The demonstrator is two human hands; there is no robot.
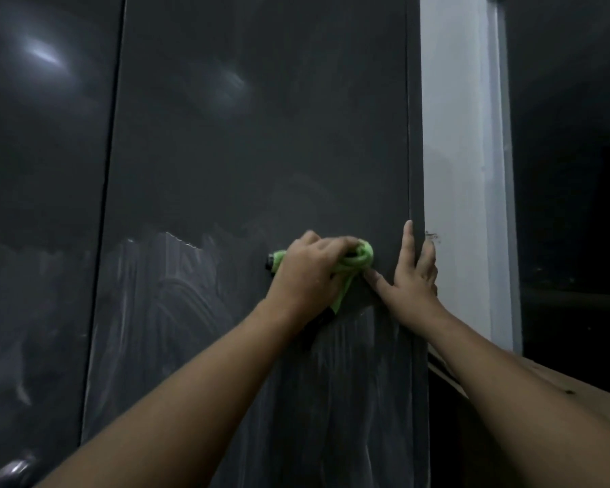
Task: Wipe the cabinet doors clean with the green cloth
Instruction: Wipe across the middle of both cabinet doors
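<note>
Dark cabinet doors [261, 135] fill my view, with streaks [177, 294], seemingly wet, low down. My left hand [305, 272] curls round the bunched green cloth [358, 258], pressed mid-door. My right hand [414, 280] lies splayed at the door's edge. Bunched so, the cloth could skip strips.

Layout at the right cabinet door

The left grip [307, 272] holds the cloth [359, 259] against the right door [261, 135]. The right grip [413, 278] rests on the door's right edge, just right of the cloth. A second door [43, 206] lies left, a wall [451, 135] right.
</note>
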